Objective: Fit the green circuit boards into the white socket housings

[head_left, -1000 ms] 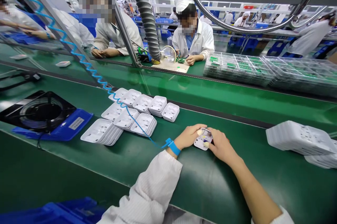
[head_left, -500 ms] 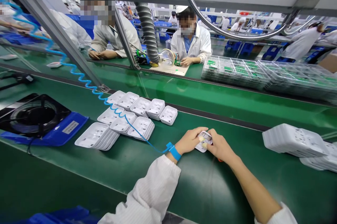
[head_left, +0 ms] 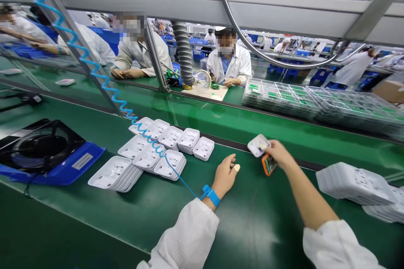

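My right hand (head_left: 279,154) pinches a small white square tray-like shell (head_left: 258,145) by its right edge, over the dark strip at the table's far side. Just below that shell, near the same hand, is an orange-edged piece with a green circuit board (head_left: 268,165); whether the fingers touch it I cannot tell. My left hand (head_left: 225,175) is over the green table with its fingers apart and nothing in them, a pale cover on the thumb and a blue strap at the wrist. To its left stand stacks of white shells (head_left: 170,163).
More stacked white shells (head_left: 355,182) lie at the right. A black fan (head_left: 47,145) on a blue base is at the left. Clear trays with green boards (head_left: 280,96) stand across the green divider (head_left: 221,119). A blue coiled cord (head_left: 118,100) hangs down to my left wrist.
My hands have parted. The right hand has moved up and right with the white shell, and the orange-edged piece now shows more. My left hand has let go of the shell and opened.
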Tool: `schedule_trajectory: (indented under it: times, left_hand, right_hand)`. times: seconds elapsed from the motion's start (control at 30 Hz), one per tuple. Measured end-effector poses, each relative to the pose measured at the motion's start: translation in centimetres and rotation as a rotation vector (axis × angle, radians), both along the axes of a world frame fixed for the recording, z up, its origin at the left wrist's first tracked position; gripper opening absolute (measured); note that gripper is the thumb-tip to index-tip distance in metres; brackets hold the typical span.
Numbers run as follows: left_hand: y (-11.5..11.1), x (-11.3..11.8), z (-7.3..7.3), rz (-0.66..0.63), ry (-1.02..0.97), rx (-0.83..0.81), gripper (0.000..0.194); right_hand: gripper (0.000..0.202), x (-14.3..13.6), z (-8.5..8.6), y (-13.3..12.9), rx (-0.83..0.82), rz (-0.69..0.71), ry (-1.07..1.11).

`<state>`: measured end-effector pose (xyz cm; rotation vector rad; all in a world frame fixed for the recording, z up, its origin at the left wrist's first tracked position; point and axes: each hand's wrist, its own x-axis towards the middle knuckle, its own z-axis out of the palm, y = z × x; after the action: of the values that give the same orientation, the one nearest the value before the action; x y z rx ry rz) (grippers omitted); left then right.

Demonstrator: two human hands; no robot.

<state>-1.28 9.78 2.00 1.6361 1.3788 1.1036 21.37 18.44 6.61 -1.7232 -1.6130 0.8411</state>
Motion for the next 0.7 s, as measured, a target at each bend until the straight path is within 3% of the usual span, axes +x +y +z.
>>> schedule_trajectory:
  times: [0.07,0.13,0.17,0.27,0.4,0.47,0.57,0.7]
  left_hand:
    - [0.2,-0.2,-0.2,0.038,0.023,-0.008,0.036]
    - [0.2,-0.1,-0.3,0.045,0.038,-0.014,0.032]
    - [0.2,-0.1,-0.3,0.045,0.048,-0.012,0.031]
    - [-0.3,0.2,0.0,0.033,0.111,0.028,0.028]
    - [-1.3,-0.5,1.8,0.110,0.362,0.263,0.026]
    - [-1.4,-1.4,3.0,0.272,0.500,0.368,0.025]
    - [-0.7,-3.2,4.1,0.531,0.675,0.372,0.024]
    - [0.7,-4.9,3.7,0.581,0.862,0.273,0.014]
  right_hand:
    - [0.055,1.5,1.6,1.8,0.095,-0.189,-0.055]
    - [0.058,1.7,2.0,1.7,0.197,-0.262,-0.125]
    - [0.054,1.2,1.5,0.9,0.225,-0.232,-0.147]
    - [0.036,-1.8,-1.5,-3.0,0.203,0.042,-0.154]
    - [0.023,-5.3,-5.6,-8.1,0.348,0.317,-0.265]
    - [0.020,-5.9,-6.3,-9.3,0.398,0.358,-0.296]
    - [0.019,-6.0,-6.2,-9.6,0.409,0.364,-0.288]
    - [0.017,-6.1,-5.8,-9.4,0.416,0.350,-0.290]
